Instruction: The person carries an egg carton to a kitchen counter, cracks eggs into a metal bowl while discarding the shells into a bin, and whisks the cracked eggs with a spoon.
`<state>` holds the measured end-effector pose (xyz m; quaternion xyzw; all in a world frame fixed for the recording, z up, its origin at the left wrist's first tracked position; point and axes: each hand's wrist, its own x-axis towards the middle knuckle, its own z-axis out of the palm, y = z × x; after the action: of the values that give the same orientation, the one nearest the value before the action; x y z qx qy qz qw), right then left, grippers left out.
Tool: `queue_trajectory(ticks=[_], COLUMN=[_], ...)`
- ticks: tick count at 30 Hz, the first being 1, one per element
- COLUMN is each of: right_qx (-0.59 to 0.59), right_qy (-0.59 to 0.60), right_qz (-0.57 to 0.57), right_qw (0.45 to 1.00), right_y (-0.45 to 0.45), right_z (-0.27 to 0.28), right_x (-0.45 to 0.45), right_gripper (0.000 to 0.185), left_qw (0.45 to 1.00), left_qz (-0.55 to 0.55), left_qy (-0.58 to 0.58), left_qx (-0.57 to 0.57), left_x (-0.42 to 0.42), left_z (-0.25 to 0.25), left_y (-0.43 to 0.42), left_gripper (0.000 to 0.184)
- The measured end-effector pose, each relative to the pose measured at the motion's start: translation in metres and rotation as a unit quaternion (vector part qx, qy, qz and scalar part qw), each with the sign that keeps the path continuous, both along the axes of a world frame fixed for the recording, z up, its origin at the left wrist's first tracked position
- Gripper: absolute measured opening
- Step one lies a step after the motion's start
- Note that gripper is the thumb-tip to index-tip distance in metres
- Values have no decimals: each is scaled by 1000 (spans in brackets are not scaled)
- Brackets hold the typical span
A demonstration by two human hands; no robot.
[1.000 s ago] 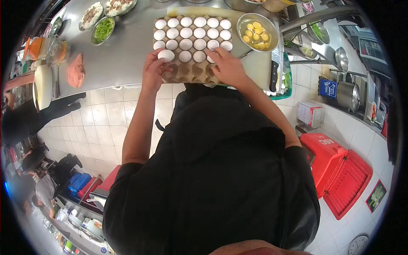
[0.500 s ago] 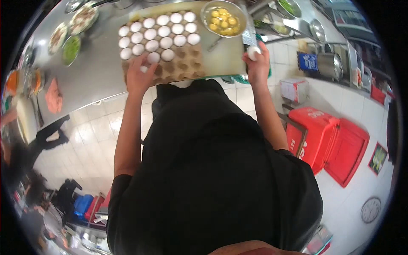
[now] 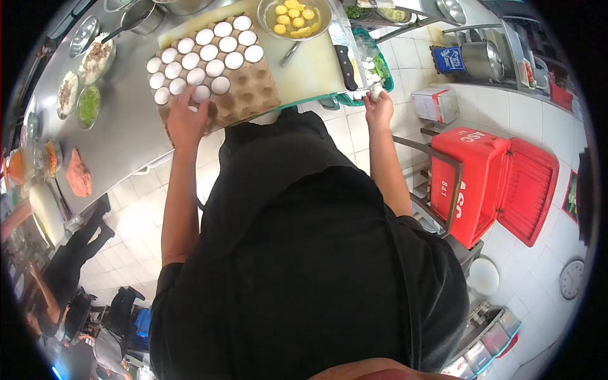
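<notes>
Over the front left part of a cardboard egg tray (image 3: 244,95), my left hand (image 3: 187,117) has its fingers around a white egg (image 3: 200,94). Several rows of white eggs fill the tray's back and left; its front right cups show bare. My right hand (image 3: 379,111) is off to the right, over a green basket (image 3: 387,79) beside the table, with an egg (image 3: 376,90) between its fingers. Behind the tray's right side stands a metal bowl (image 3: 324,24) of cracked eggs with several yolks.
A knife (image 3: 346,67) lies at the right end of the cutting board (image 3: 310,79). Bowls of food (image 3: 88,107) and pink meat (image 3: 79,174) are at the left. A red bin (image 3: 468,183) stands at the right. Other people (image 3: 69,266) are at the lower left.
My right hand has gone from the tray to the right with an egg, out over the basket. My left hand has moved along the tray's front. The view has turned.
</notes>
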<state>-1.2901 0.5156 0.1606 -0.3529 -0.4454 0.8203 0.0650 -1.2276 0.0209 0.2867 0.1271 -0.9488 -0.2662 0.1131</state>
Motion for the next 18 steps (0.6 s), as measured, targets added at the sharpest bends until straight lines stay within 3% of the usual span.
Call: queue_trajectory(ticks=[3, 7, 9, 11, 13, 16, 18], right_qx=[-81, 173, 246, 402, 535, 670, 700], right_qy=[-69, 69, 76, 115, 182, 210, 128], right_qz=[-57, 96, 140, 207, 229, 266, 319], right_qw=[993, 978, 956, 884, 793, 660, 626], right_y=[15, -38, -70, -100, -111, -149, -159], right_z=[0, 91, 125, 153, 129, 148, 149], right_x=[-5, -27, -59, -91, -145, -170, -184], right_gripper=[42, 42, 43, 45, 48, 57, 59], left_qw=[1000, 1000, 999, 997, 994, 986, 979], left_qz=[2, 9, 10, 12, 22, 22, 22], left_qy=[-19, -18, 10, 35, 32, 46, 66], left_qx=[-3, 0, 30, 65, 104, 158, 193], left_x=[1, 0, 1, -2, -4, 0, 1], left_z=[-2, 5, -5, -7, -1, -11, -16], left_y=[-2, 4, 0, -3, -1, -3, -4], left_gripper=[37, 35, 37, 37, 35, 35, 36])
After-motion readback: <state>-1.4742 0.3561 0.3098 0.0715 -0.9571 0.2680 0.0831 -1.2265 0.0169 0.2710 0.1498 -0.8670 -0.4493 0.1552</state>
